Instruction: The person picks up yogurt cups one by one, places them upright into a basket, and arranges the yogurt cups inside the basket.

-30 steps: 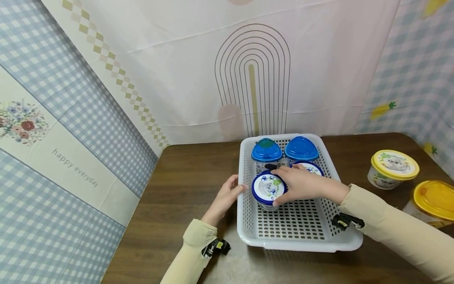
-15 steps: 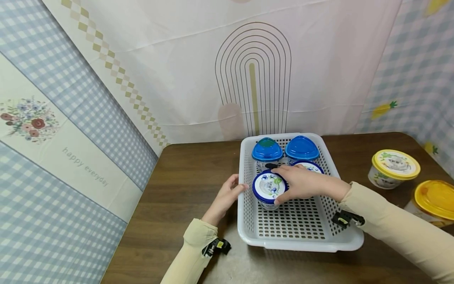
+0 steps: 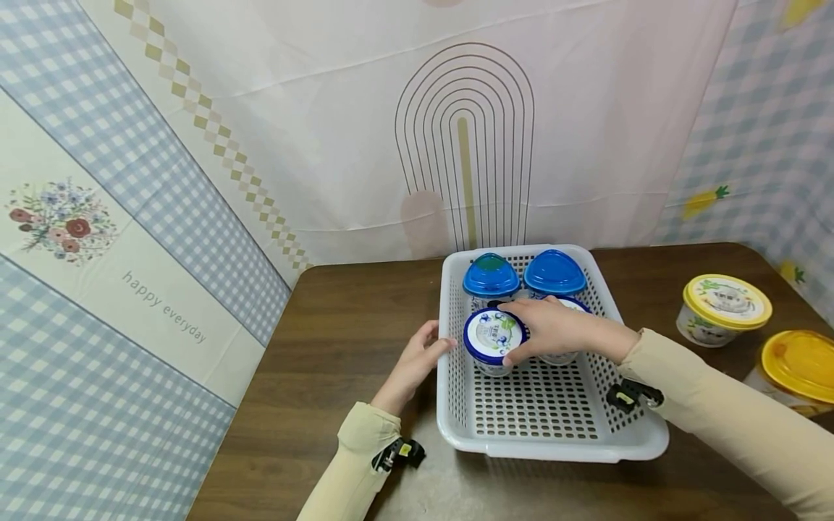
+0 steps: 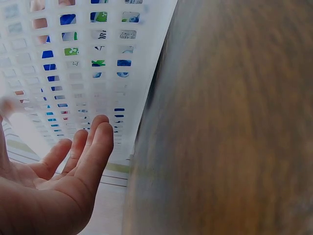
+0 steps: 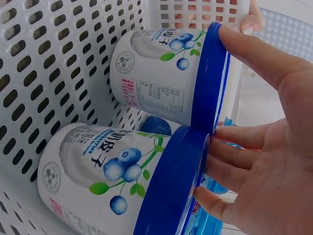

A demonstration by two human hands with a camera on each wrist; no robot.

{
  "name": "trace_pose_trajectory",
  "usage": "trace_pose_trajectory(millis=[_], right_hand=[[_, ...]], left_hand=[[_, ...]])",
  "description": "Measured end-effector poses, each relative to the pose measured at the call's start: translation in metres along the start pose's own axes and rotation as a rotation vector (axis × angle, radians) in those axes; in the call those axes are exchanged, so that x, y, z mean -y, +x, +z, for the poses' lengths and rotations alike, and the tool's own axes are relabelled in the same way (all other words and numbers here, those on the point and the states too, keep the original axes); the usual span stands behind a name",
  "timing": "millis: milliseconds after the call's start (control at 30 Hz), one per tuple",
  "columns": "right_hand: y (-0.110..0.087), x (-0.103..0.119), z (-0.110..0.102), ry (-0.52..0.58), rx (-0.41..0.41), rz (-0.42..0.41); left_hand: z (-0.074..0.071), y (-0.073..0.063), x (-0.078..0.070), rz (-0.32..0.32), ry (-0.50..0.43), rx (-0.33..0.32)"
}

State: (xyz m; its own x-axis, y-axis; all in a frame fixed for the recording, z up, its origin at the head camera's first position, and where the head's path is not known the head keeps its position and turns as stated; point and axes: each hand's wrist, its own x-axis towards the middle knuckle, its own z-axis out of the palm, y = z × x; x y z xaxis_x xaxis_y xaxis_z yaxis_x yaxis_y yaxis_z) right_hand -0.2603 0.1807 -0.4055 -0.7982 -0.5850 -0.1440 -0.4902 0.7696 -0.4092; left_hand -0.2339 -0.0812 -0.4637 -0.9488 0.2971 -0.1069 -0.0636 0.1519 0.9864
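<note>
In the head view my right hand (image 3: 554, 329) pinches a blueberry yogurt tub (image 3: 491, 340) by its dark blue lid, thumb at the near side and fingers at the far side. The right wrist view shows the held tub (image 5: 156, 68) upright beside a matching blueberry tub (image 5: 112, 176), their lids meeting at the fingertips. Both are inside a white perforated basket (image 3: 547, 452). My left hand (image 3: 413, 362) holds the basket's left rim, thumb hooked over it. Its other fingers lie along the outer wall, as the left wrist view shows.
At the basket's back stand two tubs with rounded triangular bright blue lids, one left (image 3: 490, 276) and one right (image 3: 554, 272). A yellow-lidded tub (image 3: 726, 304) and an orange-yellow-lidded container (image 3: 798, 365) stand on the brown table (image 3: 352, 304). A patterned cloth (image 3: 326, 145) hangs behind.
The held blueberry yogurt tub has moved slightly toward the back of the basket with my right hand. My left hand keeps its place on the rim.
</note>
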Motion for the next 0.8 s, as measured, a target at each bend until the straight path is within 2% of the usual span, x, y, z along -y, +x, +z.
trace_pose_trajectory(millis=[100,300,400,800], right_hand=[[0.001,-0.001,-0.001,0.008,-0.004,-0.001],[0.003,-0.003,-0.001,0.035,-0.022,0.016],[0.004,-0.004,0.0,0.04,-0.032,0.021],[0.006,-0.003,-0.002,0.04,-0.032,0.042]], left_hand=[[0.0,-0.003,-0.005,0.012,0.0,0.003],[-0.003,0.012,0.018,-0.014,-0.005,-0.002],[-0.003,0.014,0.024,-0.011,-0.012,-0.007],[-0.003,0.013,0.025,0.001,-0.03,-0.001]])
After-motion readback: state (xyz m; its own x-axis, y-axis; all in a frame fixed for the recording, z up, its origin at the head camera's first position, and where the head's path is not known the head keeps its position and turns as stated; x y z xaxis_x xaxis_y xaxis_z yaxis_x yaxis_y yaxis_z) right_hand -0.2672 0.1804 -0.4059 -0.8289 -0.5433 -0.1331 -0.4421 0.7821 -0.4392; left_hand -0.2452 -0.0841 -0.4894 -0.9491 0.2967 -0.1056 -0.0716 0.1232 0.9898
